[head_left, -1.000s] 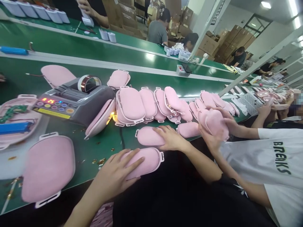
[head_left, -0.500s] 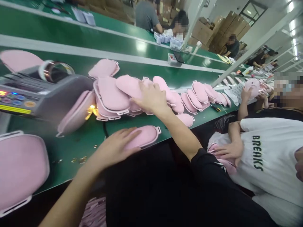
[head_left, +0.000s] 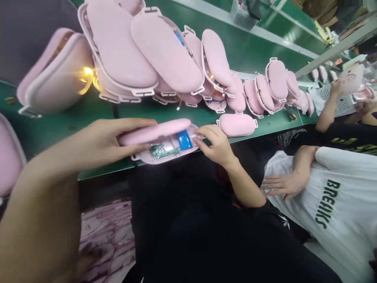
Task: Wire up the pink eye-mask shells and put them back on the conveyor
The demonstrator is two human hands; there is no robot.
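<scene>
My left hand [head_left: 118, 137] grips the left end of an oval pink casing, thumb and fingers around its raised pink upper shell [head_left: 165, 129]. The pink lower shell [head_left: 157, 159] rests at the table's front edge, tilted open toward me. Inside it show a green circuit board [head_left: 163, 151] and a blue battery-like block [head_left: 184, 140]. My right hand [head_left: 215, 143] has thumb and fingertips pinched at the casing's right end; whether a wire or just the rim is between them is hidden.
Behind my hands lies a pile of pink casings [head_left: 120, 51], some gaping with wires showing. A single pink casing [head_left: 237, 125] lies right of my right hand. A shiny strip of yellow tape [head_left: 86, 80] glints at the left. A co-worker in a white shirt [head_left: 332, 196] sits at the right.
My right hand has come from the pile to the casing's right end. The casing under my left hand was closed and now stands open. The view has shifted nearer the pile.
</scene>
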